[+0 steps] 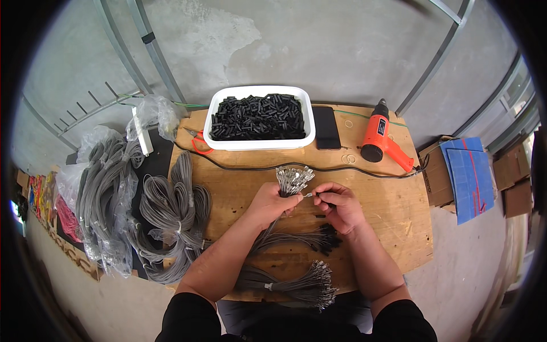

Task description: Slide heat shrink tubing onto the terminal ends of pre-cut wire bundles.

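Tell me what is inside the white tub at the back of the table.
The white tub is heaped with short black tubes. They cover its bottom, so anything lying beneath them cannot be seen.

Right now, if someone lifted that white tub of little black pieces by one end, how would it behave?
The white tub is heaped with small black tubes, so they would probably slide and spill if tipped. Its walls look like thin plastic, so it may flex. Pushed flat along the wooden table, it would likely slide, not roll.

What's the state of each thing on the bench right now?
White rectangular plastic tub: full of short black tubes.
Grey wire bundle with metal terminals: gripped upright in left hand.
Right hand: pinching one terminal.
Orange heat gun: lying on its side.
Black phone: screen dark.
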The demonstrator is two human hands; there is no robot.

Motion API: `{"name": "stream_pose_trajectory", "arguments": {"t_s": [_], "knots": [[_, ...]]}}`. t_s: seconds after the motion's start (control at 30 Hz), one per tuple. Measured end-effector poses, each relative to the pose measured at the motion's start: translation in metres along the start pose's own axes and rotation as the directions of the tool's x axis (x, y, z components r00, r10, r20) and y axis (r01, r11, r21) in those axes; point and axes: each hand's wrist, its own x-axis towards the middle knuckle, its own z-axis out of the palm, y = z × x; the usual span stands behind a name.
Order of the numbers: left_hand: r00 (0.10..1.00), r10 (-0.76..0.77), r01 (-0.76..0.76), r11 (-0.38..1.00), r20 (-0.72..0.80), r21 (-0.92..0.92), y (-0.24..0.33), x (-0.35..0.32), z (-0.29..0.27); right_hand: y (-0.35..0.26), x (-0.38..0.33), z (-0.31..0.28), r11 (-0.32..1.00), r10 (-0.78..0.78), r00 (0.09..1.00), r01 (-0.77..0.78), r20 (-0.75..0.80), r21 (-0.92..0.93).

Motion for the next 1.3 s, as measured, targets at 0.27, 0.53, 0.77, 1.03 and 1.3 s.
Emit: {"name": "stream_pose_trajectory", "arguments": {"t_s": [0.27,0.53,0.77,1.03,1.3], "knots": [[1.0,-0.021,0.021,0.999,-0.021,-0.028,0.0,0.0,0.0,0.001,-0.003,0.011,0.971,-0.123,0.99,0.107,-0.062,-0.214],[1.0,0.009,-0.009,1.0,-0.021,-0.012,-0.002,0.001,-0.002,0.0,-0.003,0.01,0.994,-0.049,0.996,0.041,-0.076,-0.099],[1.0,-0.005,0.005,1.0,-0.017,-0.008,-0.001,0.001,-0.003,-0.001,-0.004,0.017,0.993,-0.057,0.996,0.05,-0.062,-0.109],[1.0,-0.011,0.011,1.0,-0.021,0.002,0.0,0.0,-0.001,0.006,-0.005,0.019,0.968,-0.148,0.983,0.122,-0.107,-0.218],[1.0,-0.011,0.011,1.0,-0.022,0.01,0.003,-0.001,0.0,0.007,-0.006,0.02,0.951,-0.179,0.979,0.148,-0.096,-0.271]]}}
